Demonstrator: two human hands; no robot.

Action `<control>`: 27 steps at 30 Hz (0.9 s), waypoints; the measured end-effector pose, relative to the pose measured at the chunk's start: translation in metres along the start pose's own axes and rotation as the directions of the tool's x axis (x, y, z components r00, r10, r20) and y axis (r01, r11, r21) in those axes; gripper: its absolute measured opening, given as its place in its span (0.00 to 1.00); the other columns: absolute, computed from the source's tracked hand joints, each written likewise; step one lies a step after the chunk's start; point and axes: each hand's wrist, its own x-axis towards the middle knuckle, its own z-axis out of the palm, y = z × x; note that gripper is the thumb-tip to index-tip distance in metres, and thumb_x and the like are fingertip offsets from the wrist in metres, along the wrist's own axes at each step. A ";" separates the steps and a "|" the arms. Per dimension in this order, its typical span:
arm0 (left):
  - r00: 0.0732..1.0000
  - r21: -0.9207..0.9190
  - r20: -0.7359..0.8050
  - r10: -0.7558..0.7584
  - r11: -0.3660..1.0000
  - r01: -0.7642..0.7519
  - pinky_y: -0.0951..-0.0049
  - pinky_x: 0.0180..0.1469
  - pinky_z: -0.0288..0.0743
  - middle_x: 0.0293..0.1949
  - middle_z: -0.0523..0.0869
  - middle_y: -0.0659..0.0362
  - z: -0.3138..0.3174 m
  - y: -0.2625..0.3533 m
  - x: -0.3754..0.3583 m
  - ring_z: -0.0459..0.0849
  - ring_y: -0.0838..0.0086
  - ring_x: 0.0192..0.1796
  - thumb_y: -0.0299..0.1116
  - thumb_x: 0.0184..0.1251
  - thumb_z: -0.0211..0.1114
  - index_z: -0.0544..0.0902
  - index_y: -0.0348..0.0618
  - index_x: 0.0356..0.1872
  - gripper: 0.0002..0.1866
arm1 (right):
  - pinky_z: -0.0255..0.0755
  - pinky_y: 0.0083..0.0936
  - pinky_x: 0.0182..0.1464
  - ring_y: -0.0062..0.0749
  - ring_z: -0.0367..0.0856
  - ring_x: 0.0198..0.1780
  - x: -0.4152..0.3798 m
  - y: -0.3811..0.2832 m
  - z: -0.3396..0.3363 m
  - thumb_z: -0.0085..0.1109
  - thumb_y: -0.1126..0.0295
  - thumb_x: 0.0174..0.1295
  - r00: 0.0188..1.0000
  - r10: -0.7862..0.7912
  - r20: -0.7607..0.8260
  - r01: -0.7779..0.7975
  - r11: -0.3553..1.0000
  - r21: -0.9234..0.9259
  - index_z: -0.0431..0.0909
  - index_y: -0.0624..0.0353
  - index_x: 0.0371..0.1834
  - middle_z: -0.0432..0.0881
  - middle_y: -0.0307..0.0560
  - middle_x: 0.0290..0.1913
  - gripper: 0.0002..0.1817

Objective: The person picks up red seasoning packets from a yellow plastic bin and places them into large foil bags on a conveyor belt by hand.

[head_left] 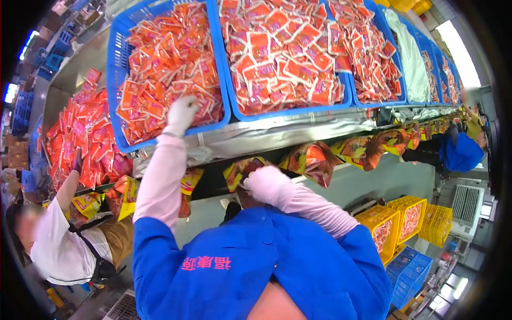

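Observation:
My left hand (182, 114), in a white glove, is over the near side of a blue basket (226, 101) full of small red sachets (160, 74). Its fingers are curled down against the sachets, and what they pinch, if anything, is hidden. In front of my chest, my right hand (269, 185), also gloved, is closed on the top edge of a yellow and red bag (238, 172). The bag hangs in a row along the dark conveyor, with another filled bag (312, 161) just to the right.
More blue baskets of sachets (282, 53) line the metal counter (256, 133). Larger red packets (85, 133) are heaped at left, where a co-worker in a white shirt (69, 240) reaches in. Yellow crates (381, 221) and a blue crate (408, 274) stand at right. Another person in blue (463, 153) is farther right.

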 end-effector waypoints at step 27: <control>0.714 -0.180 0.658 0.238 0.971 -0.158 0.58 0.49 0.80 0.39 0.88 0.49 -0.103 0.121 -0.133 0.87 0.55 0.45 0.37 0.67 0.58 0.86 0.46 0.44 0.12 | 0.77 0.44 0.56 0.47 0.82 0.56 0.148 0.198 -0.080 0.69 0.63 0.56 0.709 0.430 -0.559 -0.515 0.857 0.004 0.75 0.50 0.62 0.83 0.50 0.55 0.28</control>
